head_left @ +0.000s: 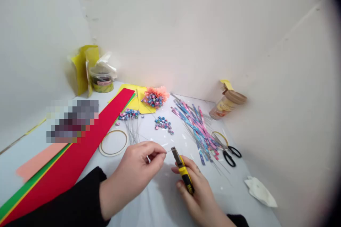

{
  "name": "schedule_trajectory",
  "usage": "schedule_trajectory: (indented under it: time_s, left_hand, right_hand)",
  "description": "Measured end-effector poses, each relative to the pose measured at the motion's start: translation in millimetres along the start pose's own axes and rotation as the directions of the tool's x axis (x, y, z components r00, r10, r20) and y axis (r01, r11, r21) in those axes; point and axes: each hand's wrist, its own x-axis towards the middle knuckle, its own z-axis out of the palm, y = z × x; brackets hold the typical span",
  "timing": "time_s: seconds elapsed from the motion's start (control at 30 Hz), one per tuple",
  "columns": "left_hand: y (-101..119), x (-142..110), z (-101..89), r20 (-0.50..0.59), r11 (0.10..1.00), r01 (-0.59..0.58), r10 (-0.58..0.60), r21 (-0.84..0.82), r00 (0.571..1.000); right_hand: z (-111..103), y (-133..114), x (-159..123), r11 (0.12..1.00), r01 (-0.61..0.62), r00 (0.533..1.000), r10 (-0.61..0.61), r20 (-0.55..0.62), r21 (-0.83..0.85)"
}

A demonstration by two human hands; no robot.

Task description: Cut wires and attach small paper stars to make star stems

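Note:
Between the thumb and forefinger of my left hand (145, 161), a thin wire (168, 151) is pinched, its end pointing right. My right hand (197, 188) is wrapped round yellow and black pliers (183, 172). The dark metal jaws are raised close to the wire; whether they touch it I cannot tell. Beyond my hands lies a loose pile of small blue and pink paper stars (163, 124). Further left, more stars sit on the ends of wire stems (129, 114). An orange paper flower with a cluster of stars (155, 98) rests at the back.
Patterned paper strips (195, 124) lie to the right, beside black-handled scissors (231, 156) and a paper cup (227, 104). A tape roll (101, 148) is left of my hands. Long red paper (87, 149) covers the left side. A round tub (101, 79) stands behind; crumpled tissue (261, 191) is at right.

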Motion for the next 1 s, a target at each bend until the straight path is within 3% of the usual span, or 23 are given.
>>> schedule_trajectory:
  time_s: [1.0]
  left_hand:
    - [-0.6,0.6,0.3,0.009,0.998,0.063,-0.063,0.013,0.998]
  right_hand:
    - [-2.1,0.8,2.5,0.998,-0.058,0.998,0.058,0.022,0.022]
